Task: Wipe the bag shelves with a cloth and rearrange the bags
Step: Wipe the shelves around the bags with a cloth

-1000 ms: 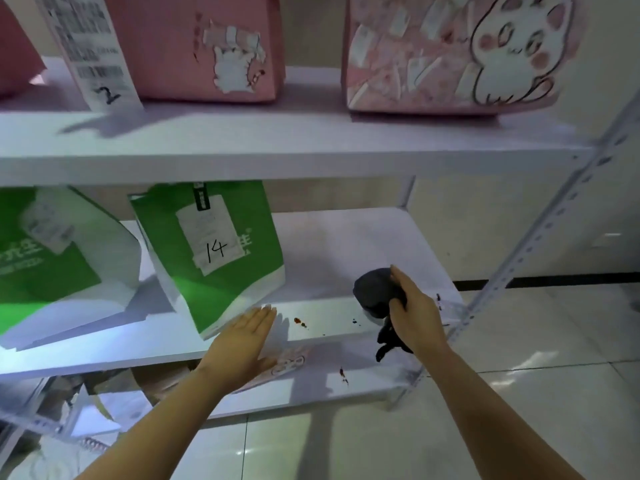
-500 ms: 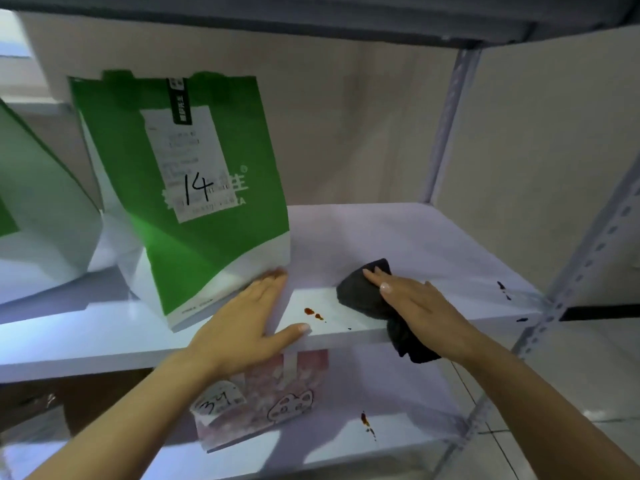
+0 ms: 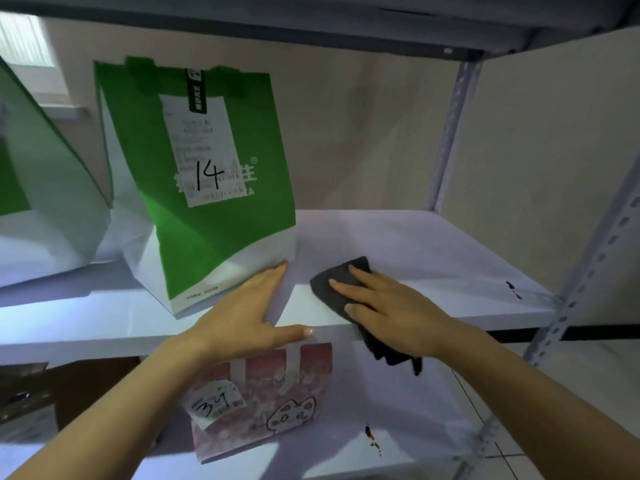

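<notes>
The right hand [image 3: 391, 306] presses the dark cloth [image 3: 337, 282] flat, fingers straight, on the middle shelf [image 3: 433, 251]. The left hand [image 3: 249, 313], open, steadies bag 14 [image 3: 214, 216]. The person should sweep firmly toward the stains [image 3: 512, 289].

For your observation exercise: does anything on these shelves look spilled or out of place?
Yes. Dark reddish-brown spots stain the white middle shelf near its right front corner, and a similar drip marks the lower shelf. They look like spilled liquid.

The white middle shelf [image 3: 433, 244] carries two green-and-white bags, one numbered 14 [image 3: 207, 188], and a dark cloth [image 3: 337, 282]; the lower shelf [image 3: 398, 445] carries a pink bag [image 3: 273, 400] tagged 34.
</notes>
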`<action>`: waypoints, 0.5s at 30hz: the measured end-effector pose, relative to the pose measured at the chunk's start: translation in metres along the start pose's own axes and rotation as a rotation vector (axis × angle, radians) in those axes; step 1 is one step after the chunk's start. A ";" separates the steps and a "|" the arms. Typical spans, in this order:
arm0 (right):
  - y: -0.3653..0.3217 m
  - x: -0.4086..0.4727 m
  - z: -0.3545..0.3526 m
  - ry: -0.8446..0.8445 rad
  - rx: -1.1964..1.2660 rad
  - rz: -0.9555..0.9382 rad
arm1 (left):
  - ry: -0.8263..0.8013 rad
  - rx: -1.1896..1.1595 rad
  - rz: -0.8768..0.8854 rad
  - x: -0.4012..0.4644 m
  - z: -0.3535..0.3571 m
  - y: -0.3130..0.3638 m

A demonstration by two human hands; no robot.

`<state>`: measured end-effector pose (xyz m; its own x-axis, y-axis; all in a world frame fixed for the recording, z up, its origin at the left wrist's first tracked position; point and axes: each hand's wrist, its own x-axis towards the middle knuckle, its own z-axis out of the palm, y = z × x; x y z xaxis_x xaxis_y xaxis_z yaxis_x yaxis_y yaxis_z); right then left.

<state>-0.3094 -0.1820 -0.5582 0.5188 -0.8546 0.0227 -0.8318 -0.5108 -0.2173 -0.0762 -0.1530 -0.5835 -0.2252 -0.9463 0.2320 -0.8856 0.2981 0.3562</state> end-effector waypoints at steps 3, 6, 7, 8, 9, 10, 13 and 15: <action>-0.007 0.017 0.005 -0.006 -0.017 0.036 | 0.006 0.049 0.003 0.000 0.002 0.001; -0.024 0.013 0.013 -0.013 -0.040 -0.074 | 0.038 0.104 0.010 -0.001 0.004 0.003; -0.024 0.006 0.012 0.012 -0.032 -0.099 | 0.034 0.131 0.017 -0.001 0.004 0.004; -0.021 -0.002 0.010 0.041 -0.020 -0.108 | 0.021 0.163 0.027 -0.001 0.004 0.004; -0.016 -0.010 0.008 0.069 -0.012 -0.104 | 0.004 0.193 0.033 -0.001 0.003 0.005; -0.007 -0.017 0.007 0.100 -0.011 -0.092 | -0.013 0.220 0.035 -0.001 0.003 0.006; 0.023 -0.037 0.009 0.240 -0.069 0.000 | -0.039 0.297 0.022 0.001 0.003 0.013; 0.043 -0.048 0.008 0.333 -0.110 0.097 | -0.037 0.336 0.038 0.004 0.006 0.023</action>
<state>-0.3687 -0.1624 -0.5768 0.3587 -0.8740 0.3277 -0.8996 -0.4174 -0.1285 -0.1002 -0.1508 -0.5795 -0.2694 -0.9411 0.2043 -0.9593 0.2808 0.0283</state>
